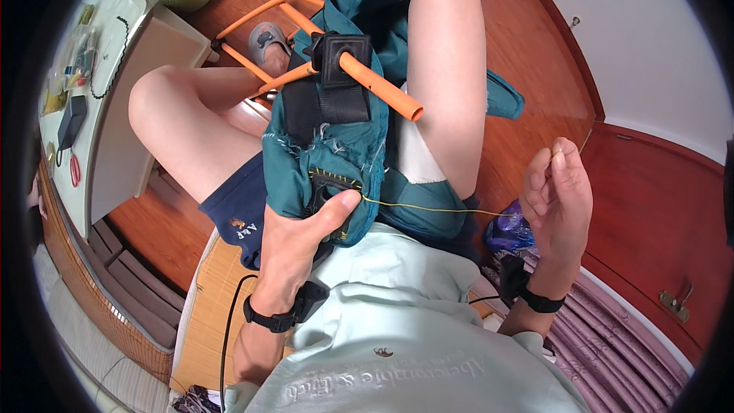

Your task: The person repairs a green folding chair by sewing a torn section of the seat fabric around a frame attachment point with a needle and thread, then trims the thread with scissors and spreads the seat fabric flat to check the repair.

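Two hands sewing teal fabric (pixel 321 160) over lap, wooden floor (pixel 550 61) below

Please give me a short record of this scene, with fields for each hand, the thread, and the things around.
left hand: grips the teal fabric, thumb pressed on the seam
right hand: raised to the side, fingers pinched on the end of the thread
yellow thread: stretched taut from seam to right hand
orange tube: passes through a black strap
table: at left, red scissors on it
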Tool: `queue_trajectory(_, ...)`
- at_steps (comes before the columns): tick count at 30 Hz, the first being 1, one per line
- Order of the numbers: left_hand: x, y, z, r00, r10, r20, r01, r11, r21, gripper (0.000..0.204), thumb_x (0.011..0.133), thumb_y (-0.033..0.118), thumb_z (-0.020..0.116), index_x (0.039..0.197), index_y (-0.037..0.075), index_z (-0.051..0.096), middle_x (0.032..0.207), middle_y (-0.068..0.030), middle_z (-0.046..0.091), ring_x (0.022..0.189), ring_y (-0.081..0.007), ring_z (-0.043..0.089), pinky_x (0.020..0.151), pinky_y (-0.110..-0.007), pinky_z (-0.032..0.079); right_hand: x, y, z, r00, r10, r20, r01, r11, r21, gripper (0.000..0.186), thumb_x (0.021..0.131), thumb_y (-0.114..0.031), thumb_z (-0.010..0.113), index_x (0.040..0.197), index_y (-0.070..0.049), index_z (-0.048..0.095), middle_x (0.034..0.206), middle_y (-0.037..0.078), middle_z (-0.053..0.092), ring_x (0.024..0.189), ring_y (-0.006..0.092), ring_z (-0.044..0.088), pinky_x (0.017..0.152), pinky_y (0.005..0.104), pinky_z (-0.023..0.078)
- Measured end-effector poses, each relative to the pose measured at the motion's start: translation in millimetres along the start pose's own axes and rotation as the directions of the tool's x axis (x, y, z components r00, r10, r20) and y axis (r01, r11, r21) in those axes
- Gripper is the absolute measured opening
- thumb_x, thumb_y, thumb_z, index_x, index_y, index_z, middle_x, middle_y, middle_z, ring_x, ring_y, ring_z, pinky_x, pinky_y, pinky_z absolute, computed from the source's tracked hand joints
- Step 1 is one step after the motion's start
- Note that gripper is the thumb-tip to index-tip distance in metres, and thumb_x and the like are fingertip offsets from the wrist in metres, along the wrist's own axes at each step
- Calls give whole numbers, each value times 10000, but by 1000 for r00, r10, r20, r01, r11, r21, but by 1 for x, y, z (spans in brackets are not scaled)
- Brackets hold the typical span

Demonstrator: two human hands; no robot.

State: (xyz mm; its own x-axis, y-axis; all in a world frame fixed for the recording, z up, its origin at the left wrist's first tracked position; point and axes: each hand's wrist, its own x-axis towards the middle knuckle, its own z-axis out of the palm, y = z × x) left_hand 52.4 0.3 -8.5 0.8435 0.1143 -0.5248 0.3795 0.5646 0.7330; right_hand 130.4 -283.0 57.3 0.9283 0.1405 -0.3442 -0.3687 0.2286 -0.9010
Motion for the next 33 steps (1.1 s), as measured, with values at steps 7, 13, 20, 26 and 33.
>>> queue_trajectory(7, -2, -1, -6, 999, -22, 40, 22, 1000, -13, 710, 831, -7, 793, 1451, -5, 445, 1206, -66, 650, 1066, -139, 625, 962, -294, 518, -5, -3, 3, 999, 16, -35, -21, 988, -152, 293, 1044, -129, 583, 1307, -32, 497, 835, 67, 594, 621, 58, 439, 518, 203, 337)
queue_trajectory(13, -4, 2, -5, 997, -5, 83, 6, 1000, -10, 704, 818, -25, 809, 1432, -9, 465, 1219, -73, 653, 1079, -141, 623, 975, -287, 507, 0, 4, -14, 998, -68, -8, 68, 997, -27, 192, 1070, -171, 536, 1205, -34, 533, 785, 54, 557, 582, 69, 430, 492, 204, 316)
queue_trajectory(20, -6, 2, -8, 996, -46, 77, 47, 999, -12, 700, 823, -39, 800, 1435, -13, 462, 1229, -78, 654, 1093, -145, 624, 984, -292, 505, 2, 0, -24, 996, -81, -25, 84, 980, 178, 141, 1083, -134, 476, 1172, -42, 535, 704, 5, 460, 494, 60, 328, 457, 214, 282)
queue_trajectory(26, -7, 5, -8, 992, -100, 76, 104, 994, -39, 674, 836, -52, 777, 1432, -17, 464, 1228, -78, 656, 1096, -148, 626, 990, -295, 507, 2, 3, -28, 996, -81, -31, 85, 983, 162, 146, 1082, -135, 477, 1180, -44, 538, 696, 2, 468, 477, 54, 323, 448, 212, 263)
queue_trajectory(33, -8, 2, -4, 997, -44, 71, 44, 999, 11, 527, 849, -23, 780, 1328, -22, 559, 1163, -65, 684, 1021, -135, 647, 938, -283, 520, -24, 3, 49, 995, 46, 86, 24, 741, -671, 101, 1024, -100, 598, 1096, -29, 608, 754, 45, 644, 558, 80, 583, 498, 234, 435)
